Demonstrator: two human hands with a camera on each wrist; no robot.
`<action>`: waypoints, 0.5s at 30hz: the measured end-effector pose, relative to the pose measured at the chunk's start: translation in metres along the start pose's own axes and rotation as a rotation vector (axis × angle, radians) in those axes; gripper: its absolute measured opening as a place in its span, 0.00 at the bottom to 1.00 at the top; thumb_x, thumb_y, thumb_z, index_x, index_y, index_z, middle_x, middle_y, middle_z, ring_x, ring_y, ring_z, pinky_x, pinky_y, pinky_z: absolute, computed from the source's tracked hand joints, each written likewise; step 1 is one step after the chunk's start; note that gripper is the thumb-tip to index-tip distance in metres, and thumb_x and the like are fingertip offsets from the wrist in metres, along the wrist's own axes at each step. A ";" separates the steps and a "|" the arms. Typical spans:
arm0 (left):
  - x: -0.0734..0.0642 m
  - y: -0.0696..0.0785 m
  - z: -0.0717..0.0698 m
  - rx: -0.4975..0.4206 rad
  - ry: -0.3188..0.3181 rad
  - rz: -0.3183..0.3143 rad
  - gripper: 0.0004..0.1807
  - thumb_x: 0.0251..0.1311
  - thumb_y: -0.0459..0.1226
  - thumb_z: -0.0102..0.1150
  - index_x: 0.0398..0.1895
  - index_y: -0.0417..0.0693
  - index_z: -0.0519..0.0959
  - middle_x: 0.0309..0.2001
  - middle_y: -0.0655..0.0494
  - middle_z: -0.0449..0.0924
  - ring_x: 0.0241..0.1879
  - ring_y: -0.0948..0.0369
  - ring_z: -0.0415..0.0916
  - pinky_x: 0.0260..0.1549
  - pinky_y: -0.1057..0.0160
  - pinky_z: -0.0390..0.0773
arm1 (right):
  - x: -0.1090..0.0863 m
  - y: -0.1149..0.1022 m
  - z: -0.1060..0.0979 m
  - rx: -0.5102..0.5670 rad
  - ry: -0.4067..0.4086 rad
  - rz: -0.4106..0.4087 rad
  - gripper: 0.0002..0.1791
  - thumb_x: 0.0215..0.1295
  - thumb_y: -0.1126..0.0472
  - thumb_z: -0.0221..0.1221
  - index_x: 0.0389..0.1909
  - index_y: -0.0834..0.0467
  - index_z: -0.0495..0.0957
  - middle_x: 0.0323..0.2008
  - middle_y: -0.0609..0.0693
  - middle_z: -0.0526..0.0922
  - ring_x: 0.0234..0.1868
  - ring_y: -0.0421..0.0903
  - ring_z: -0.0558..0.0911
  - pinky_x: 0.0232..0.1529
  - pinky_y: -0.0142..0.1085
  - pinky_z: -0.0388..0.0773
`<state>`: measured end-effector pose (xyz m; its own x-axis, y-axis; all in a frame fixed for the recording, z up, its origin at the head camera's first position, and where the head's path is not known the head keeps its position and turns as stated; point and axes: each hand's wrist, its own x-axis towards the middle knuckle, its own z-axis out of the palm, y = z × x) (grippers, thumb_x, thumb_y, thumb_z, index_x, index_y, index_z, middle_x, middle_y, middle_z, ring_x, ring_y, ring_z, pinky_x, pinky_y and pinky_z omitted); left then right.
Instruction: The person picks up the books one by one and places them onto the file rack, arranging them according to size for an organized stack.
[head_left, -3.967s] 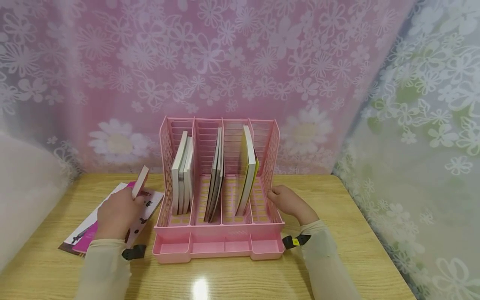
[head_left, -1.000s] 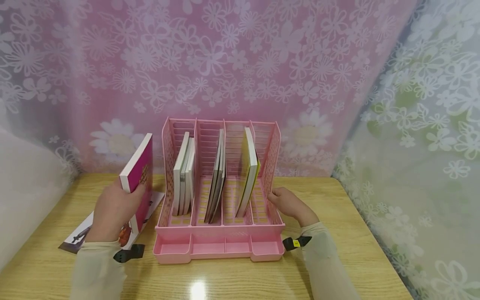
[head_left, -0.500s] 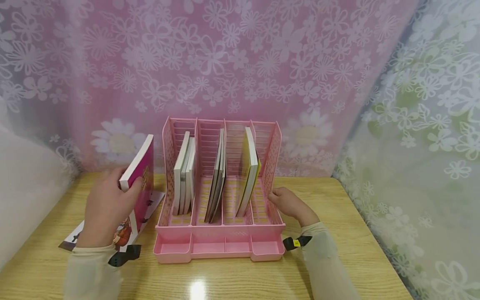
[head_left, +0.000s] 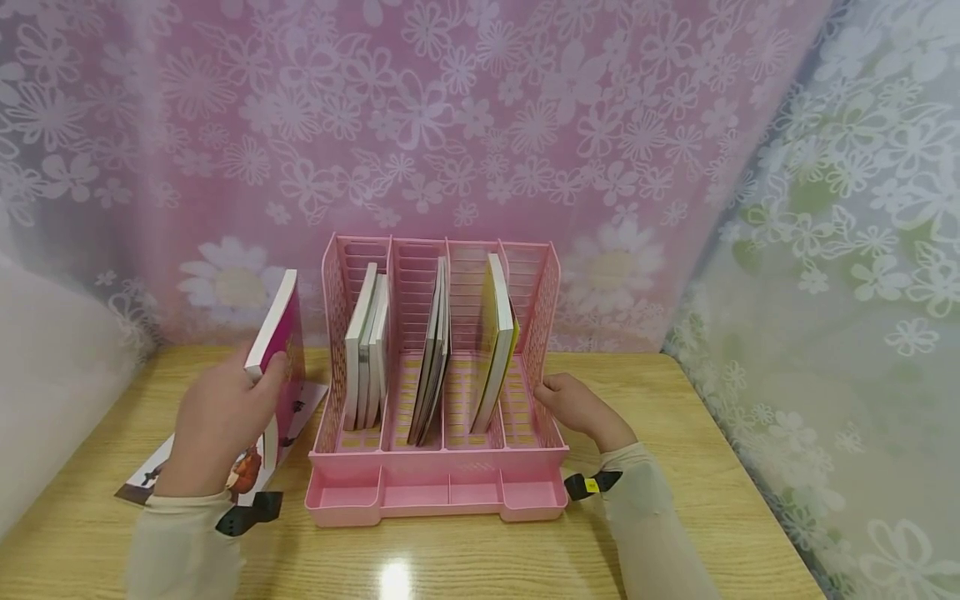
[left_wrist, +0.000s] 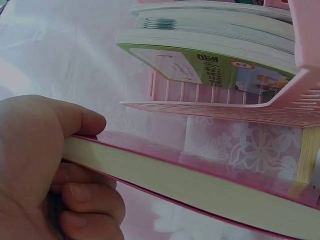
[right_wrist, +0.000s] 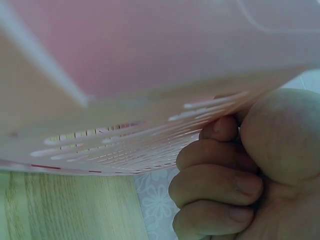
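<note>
My left hand (head_left: pixel 217 421) holds a thick magenta book (head_left: pixel 291 371) upright, left of the pink desk rack (head_left: pixel 438 462). In the left wrist view the thumb lies on one cover and curled fingers (left_wrist: pixel 92 197) are against the other, with the cream page edge (left_wrist: pixel 200 185) between. My right hand (head_left: pixel 585 410) grips the rack's right side wall, its fingers curled there in the right wrist view. White-edged books (head_left: pixel 366 358) stand in the rack's leftmost section, thin booklets (head_left: pixel 430 362) in the second. A yellow-covered book (head_left: pixel 493 350) leans farther right.
Flat printed booklets (head_left: pixel 251 471) lie on the wooden table (head_left: pixel 480 554) beneath the raised book. The rack has a low divided tray (head_left: pixel 416 493) along its front. Flowered curtains (head_left: pixel 450 125) hang behind and to the right.
My left hand has raised the magenta book upright from the pile on the left. Over the last second that hand shifts slightly left. My right hand stays on the rack.
</note>
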<state>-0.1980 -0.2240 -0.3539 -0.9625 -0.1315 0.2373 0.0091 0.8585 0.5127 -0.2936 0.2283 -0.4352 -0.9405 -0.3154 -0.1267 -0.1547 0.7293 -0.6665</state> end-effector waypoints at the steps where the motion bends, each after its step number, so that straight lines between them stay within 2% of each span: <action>1: 0.000 0.000 0.000 -0.001 -0.003 0.003 0.27 0.76 0.57 0.42 0.45 0.41 0.75 0.35 0.37 0.85 0.29 0.45 0.79 0.20 0.56 0.69 | 0.000 0.000 0.000 -0.002 0.000 0.001 0.21 0.82 0.56 0.45 0.43 0.64 0.84 0.35 0.54 0.81 0.41 0.49 0.76 0.47 0.46 0.74; 6: 0.002 0.001 0.002 -0.009 -0.040 0.012 0.27 0.77 0.56 0.40 0.51 0.40 0.74 0.40 0.34 0.85 0.29 0.47 0.79 0.20 0.55 0.70 | 0.000 -0.001 0.000 -0.025 -0.005 0.003 0.22 0.82 0.56 0.44 0.37 0.64 0.81 0.27 0.49 0.74 0.37 0.48 0.75 0.44 0.45 0.72; 12: 0.003 0.002 0.002 -0.022 -0.067 0.008 0.28 0.78 0.56 0.39 0.52 0.40 0.73 0.38 0.37 0.84 0.28 0.49 0.78 0.21 0.56 0.71 | -0.001 -0.004 0.000 -0.053 0.003 -0.004 0.21 0.82 0.56 0.44 0.38 0.63 0.82 0.31 0.51 0.78 0.39 0.48 0.76 0.46 0.47 0.73; 15: 0.003 0.002 0.002 -0.024 -0.064 0.018 0.28 0.78 0.56 0.38 0.53 0.40 0.73 0.40 0.36 0.84 0.30 0.48 0.79 0.22 0.55 0.73 | -0.002 -0.005 -0.001 -0.060 0.005 -0.001 0.21 0.82 0.57 0.44 0.37 0.63 0.81 0.29 0.50 0.75 0.38 0.48 0.75 0.45 0.47 0.72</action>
<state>-0.2010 -0.2213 -0.3536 -0.9776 -0.0834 0.1934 0.0322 0.8484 0.5284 -0.2916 0.2257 -0.4312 -0.9416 -0.3136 -0.1224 -0.1736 0.7638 -0.6217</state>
